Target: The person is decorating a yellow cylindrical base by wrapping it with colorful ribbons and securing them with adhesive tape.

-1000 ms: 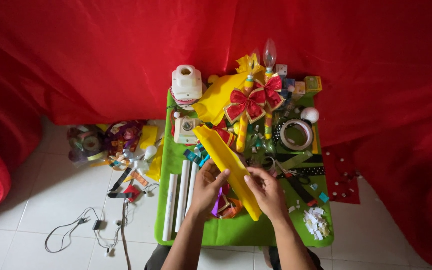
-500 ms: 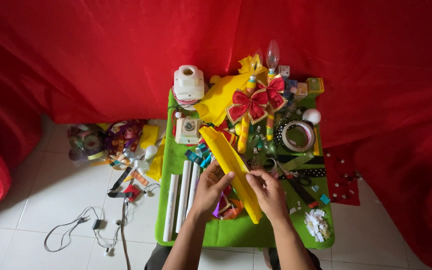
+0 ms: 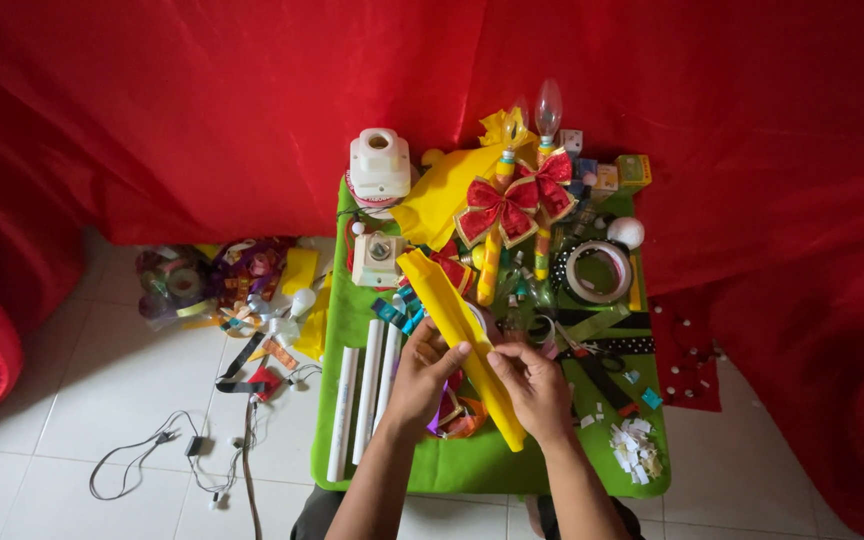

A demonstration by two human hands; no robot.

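A long folded yellow paper strip (image 3: 460,335) lies diagonally over the middle of the green tabletop (image 3: 472,465), from far left to near right. The left hand (image 3: 422,375) holds it from the left side, fingers closed on its edge. The right hand (image 3: 537,390) pinches its near part with narrow fingers.

Just left of the left hand, three white tubes (image 3: 364,395) lie side by side, reaching close to the near edge. Under the hands there is a bit of orange and purple ribbon (image 3: 457,415). Right of the right hand lie scissors (image 3: 592,355) and a small heap of white paper scraps (image 3: 637,450) at the near right corner.

Farther away stand two red bows (image 3: 517,200) on decorated sticks, a roll of tape (image 3: 599,270), and a white round device (image 3: 380,165) at the far left edge. Small coloured boxes (image 3: 617,175) sit at the far right corner.

The tabletop is crowded; only the near strip is open. A red cloth (image 3: 202,100) hangs behind. On the white floor to the left lie ribbon rolls (image 3: 207,285) and a thin cable (image 3: 152,455).
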